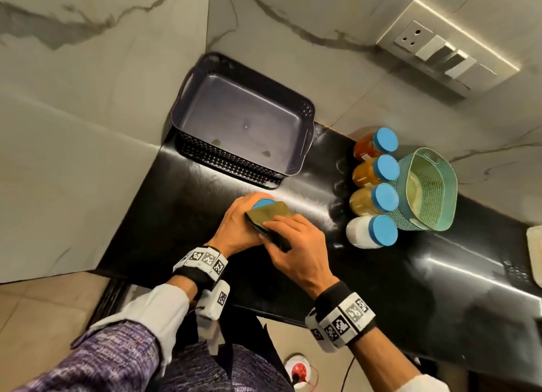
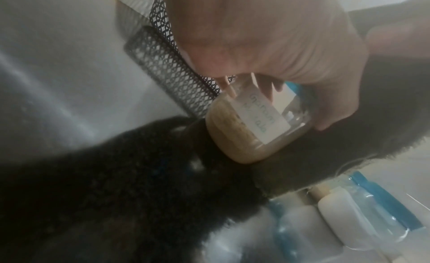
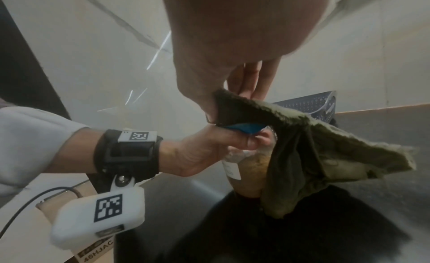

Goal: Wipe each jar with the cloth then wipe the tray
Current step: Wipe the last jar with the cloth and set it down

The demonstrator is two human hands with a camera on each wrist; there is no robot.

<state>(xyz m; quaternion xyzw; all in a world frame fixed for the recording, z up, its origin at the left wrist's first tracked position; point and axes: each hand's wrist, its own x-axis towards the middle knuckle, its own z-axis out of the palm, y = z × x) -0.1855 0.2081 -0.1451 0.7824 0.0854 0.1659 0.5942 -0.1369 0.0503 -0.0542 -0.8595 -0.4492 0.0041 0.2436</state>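
A clear jar (image 2: 251,127) of beige powder with a blue lid (image 1: 263,203) and a white label stands on the black counter. My left hand (image 1: 239,223) grips it near the lid. My right hand (image 1: 293,245) holds an olive-green cloth (image 1: 271,214) laid over the lid and down the jar's right side (image 3: 302,156). The dark purple tray (image 1: 293,160) sits at the back by the wall, with a few small stains on its floor. Several other blue-lidded jars (image 1: 375,168) stand in a row to the right.
A teal mesh basket (image 1: 425,215) stands just right of the jar row. Marble walls close the left and back. A switch panel (image 1: 448,51) is on the right wall. The counter's front edge (image 1: 264,312) runs under my wrists.
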